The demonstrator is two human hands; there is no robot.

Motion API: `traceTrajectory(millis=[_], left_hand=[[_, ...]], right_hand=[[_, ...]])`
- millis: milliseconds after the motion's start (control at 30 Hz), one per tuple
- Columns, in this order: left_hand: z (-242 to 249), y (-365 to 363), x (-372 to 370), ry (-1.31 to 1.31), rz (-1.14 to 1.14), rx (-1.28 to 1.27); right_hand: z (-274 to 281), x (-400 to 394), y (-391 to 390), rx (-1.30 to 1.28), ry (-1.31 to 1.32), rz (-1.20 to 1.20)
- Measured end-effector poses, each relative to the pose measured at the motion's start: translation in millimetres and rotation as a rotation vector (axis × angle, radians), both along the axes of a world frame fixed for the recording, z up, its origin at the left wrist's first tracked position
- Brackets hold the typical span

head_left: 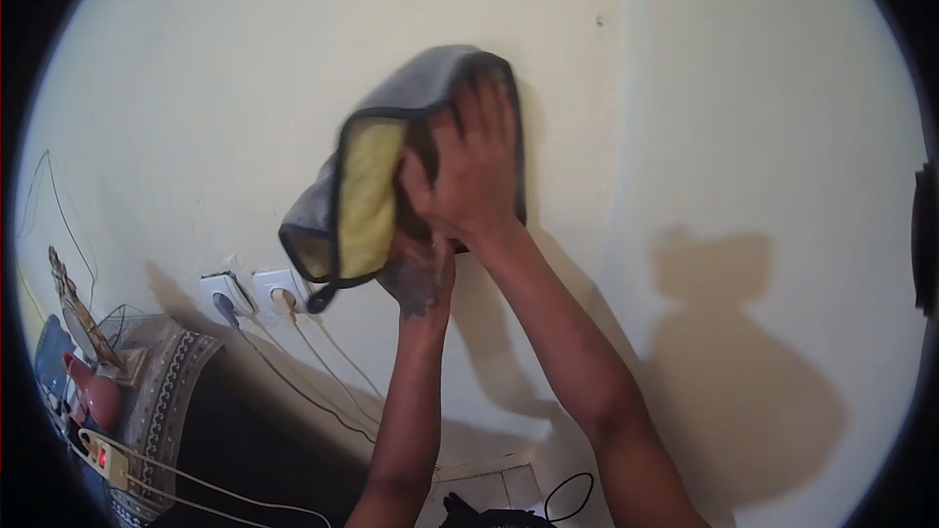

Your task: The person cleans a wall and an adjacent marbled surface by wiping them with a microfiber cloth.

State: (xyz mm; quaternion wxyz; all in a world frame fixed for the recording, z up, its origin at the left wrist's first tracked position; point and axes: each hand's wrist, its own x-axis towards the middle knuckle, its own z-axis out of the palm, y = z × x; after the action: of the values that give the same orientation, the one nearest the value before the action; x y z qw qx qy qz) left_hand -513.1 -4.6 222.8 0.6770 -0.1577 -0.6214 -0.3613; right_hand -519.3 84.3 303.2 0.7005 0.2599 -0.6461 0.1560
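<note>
cloth (366, 200) held up before the wall (235, 88): our right hand (469, 171) lies open against it, our left hand (419, 272) below has a grip we cannot tell, and even palm pressure should best smooth its folds.

Cream wall (235, 49), two white wall sockets (270, 280) holding plugs (227, 305), patterned tablecloth (168, 401) at left, pale tiled floor (484, 492), shadows (743, 401) rightward.
</note>
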Motion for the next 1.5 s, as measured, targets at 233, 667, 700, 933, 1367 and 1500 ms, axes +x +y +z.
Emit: traceTrajectory(millis=[233,667,700,933,1367,1500], left_hand=[[-16,19,13,-0.145,-0.479,0.123],[21,-25,26,-0.575,-1.586,0.856],[27,-30,24,-0.549,-1.575,0.889],[59,-111,-19,0.229,-0.406,0.267],[64,-167,-19,-0.224,-0.257,0.459],[88,-121,-28,0.150,0.075,0.233]], right_hand=[[-58,5,77,-0.086,-0.205,-0.359],[-43,17,21,-0.454,-0.160,-0.142],[-34,15,6,-0.423,-0.172,-0.125],[11,-21,-95,-0.277,-0.094,-0.248],[67,-18,-179,0.284,0.125,0.065],[76,-15,-115,0.165,0.127,-0.113]])
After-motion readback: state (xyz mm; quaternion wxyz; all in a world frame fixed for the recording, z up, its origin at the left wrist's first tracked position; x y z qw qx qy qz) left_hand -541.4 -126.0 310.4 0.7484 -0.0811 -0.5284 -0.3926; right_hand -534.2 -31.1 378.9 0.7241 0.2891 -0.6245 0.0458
